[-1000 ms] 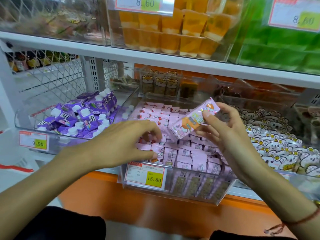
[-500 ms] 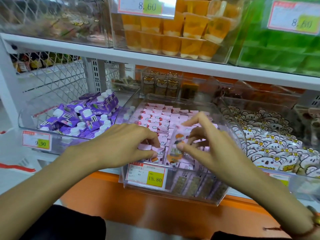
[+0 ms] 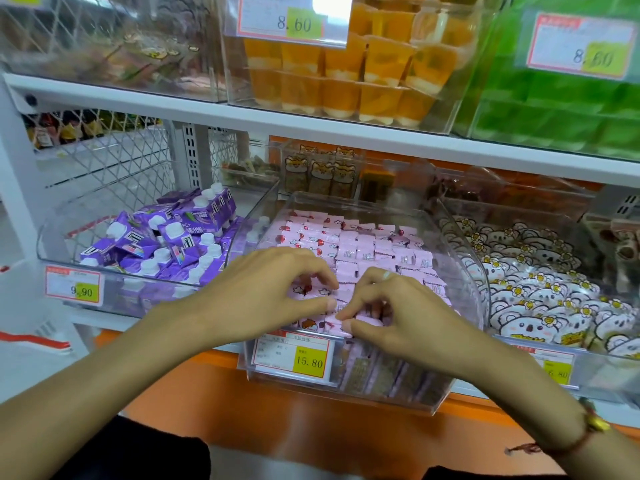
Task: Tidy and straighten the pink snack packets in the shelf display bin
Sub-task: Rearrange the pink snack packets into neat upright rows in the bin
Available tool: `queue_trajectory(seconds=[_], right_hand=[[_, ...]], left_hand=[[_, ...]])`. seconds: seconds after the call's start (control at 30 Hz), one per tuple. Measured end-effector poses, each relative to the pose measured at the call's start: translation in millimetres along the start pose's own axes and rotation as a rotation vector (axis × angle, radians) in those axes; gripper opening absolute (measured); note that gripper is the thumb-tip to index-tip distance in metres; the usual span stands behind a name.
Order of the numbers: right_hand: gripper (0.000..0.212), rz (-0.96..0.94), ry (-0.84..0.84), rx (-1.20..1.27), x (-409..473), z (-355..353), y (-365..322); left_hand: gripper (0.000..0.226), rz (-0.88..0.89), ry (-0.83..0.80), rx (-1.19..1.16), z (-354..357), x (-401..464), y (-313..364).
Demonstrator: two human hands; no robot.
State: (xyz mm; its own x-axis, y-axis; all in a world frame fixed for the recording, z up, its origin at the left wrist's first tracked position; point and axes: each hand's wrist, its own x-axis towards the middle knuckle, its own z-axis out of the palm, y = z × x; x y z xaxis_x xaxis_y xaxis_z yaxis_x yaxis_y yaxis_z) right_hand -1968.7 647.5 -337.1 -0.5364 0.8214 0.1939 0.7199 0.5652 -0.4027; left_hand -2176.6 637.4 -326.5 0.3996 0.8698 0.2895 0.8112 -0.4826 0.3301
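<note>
on the front wall of your pink-packet bin (image 3: 346, 393) a price tag (image 3: 290, 355) reads 15.80. the purple-carton bin's tag (image 3: 73, 287) reads 9.90; the upper shelf's orange-cup tag (image 3: 294, 20) and green-bin tag (image 3: 581, 46) both read 8.60.

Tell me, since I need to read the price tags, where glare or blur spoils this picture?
Head view: glare whitens the top of the upper 8.60 tag; the green bin's tag is soft; the 15.80 tag reads clearly; straight shelf edges bow from the wide lens.
</note>
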Motion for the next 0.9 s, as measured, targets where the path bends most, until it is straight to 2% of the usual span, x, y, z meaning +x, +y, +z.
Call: queue_trajectory(seconds=[0.13,0.23,0.3,0.4,0.5,0.57,0.63,0.8,0.9], right_hand=[[0.005,-0.003,-0.039,0.159,2.3,-7.8,2.7],[0.007,0.04,0.102,0.236,6.0,-11.3,7.2],[0.007,0.06,0.156,0.154,10.0,-8.8,8.1],[0.025,0.068,0.053,0.028,14.9,-4.4,8.3],[0.018,0.095,0.013,0.087,22.3,-9.8,10.1],[0.012,0.084,0.008,0.097,24.2,-12.3,10.0],[0.011,0.026,0.05,-0.014,23.0,-10.5,8.8],[0.017,-0.15,0.158,-0.321,15.9,-2.7,-2.0],[0.022,-0.211,0.259,-0.364,14.5,-2.7,-3.0]], left_hand=[[0.025,-0.006,-0.035,0.051,9.6,2.9,0.0],[0.023,-0.031,-0.065,0.062,10.0,5.7,-3.0],[0.023,-0.038,-0.078,0.071,9.4,6.7,-4.6],[0.028,-0.036,-0.032,0.044,11.6,7.2,-4.2],[0.043,-0.038,0.053,0.002,14.6,8.9,-1.9],[0.052,-0.032,0.025,0.047,16.1,10.3,-1.5],[0.056,-0.01,-0.051,0.13,17.5,11.3,-1.7],[0.057,-0.012,-0.116,0.208,17.3,14.7,-2.6],[0.04,-0.023,-0.093,0.228,15.7,14.8,-0.9]])
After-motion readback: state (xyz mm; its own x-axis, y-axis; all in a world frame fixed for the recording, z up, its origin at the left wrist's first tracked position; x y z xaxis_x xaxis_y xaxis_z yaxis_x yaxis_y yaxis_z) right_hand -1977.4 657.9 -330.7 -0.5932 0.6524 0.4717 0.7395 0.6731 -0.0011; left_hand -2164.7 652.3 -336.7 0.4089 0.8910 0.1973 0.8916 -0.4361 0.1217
